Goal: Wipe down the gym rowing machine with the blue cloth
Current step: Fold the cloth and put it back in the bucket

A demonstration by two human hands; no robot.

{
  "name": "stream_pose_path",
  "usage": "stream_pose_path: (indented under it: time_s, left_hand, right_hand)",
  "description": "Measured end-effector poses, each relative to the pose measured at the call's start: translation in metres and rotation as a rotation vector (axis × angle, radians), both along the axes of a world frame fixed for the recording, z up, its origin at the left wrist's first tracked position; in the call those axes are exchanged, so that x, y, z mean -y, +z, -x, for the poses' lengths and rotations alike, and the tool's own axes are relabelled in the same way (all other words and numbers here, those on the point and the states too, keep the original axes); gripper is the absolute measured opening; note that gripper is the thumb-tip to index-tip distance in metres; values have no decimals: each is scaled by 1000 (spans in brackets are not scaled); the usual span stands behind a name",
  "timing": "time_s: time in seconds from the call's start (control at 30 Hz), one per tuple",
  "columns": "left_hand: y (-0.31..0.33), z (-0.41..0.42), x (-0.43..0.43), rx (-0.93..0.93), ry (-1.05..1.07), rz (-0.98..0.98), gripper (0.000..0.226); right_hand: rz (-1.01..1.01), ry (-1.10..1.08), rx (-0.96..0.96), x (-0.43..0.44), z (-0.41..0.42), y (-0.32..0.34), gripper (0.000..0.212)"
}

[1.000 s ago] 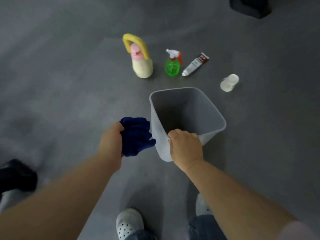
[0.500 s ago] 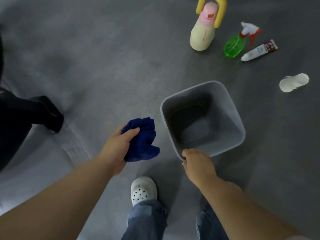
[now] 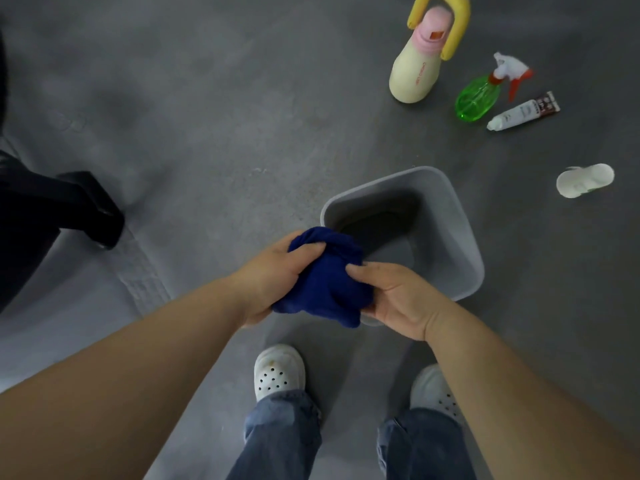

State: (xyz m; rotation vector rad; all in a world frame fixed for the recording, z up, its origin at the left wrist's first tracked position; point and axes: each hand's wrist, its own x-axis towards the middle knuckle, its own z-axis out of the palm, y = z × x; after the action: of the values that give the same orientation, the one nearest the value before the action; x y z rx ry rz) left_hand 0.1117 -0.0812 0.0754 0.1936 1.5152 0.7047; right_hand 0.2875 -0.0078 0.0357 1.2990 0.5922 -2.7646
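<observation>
The blue cloth (image 3: 325, 282) is bunched between both my hands, held above the near left corner of the grey bin (image 3: 464, 244). Half a second ago only my left hand (image 3: 270, 275) had it, off to the left of the bin, while my right hand (image 3: 398, 296) sat on the bin's near rim. That right hand has let go of the rim and come across. Its thumb and fingers now pinch the cloth's right side, and my left fingers curl over the top of the wad.

I judge I am wringing or reshaping the cloth over the bin, so the wiping itself has not begun.

The bin stands free on the floor. Far right sit a yellow-handled bottle (image 3: 415, 74), a green spray bottle (image 3: 478, 98), a tube (image 3: 523, 112) and a small white container (image 3: 585, 180), all untouched. A dark frame (image 3: 69, 209) at the left edge may be part of the gym machine; I cannot tell.
</observation>
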Motion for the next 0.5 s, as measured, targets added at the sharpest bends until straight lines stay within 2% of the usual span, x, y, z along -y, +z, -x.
stream_pose_path:
  time_s: [0.1,0.2,0.23,0.33,0.4,0.5]
  left_hand:
    - [-6,12,-9,-97,-191,52,27]
    - [-9,29,-19,-236,-297,81,53]
    - [-12,34,-23,-286,-314,73,52]
    - [-19,36,-32,-349,-374,3,29]
    - [-29,30,-38,-433,-439,-57,29]
    - [-48,19,-41,-694,-654,-143,29]
  right_hand:
    - [-39,-131,12,-3,-4,-7,43]
    - [-40,-245,116,2,-13,-13,33]
    - [-29,-259,154,7,-15,-12,30]
    - [-2,-249,197,24,-17,-15,28]
    - [-30,-238,235,33,-15,-19,29]
    - [-176,-196,441,39,-11,-31,28]
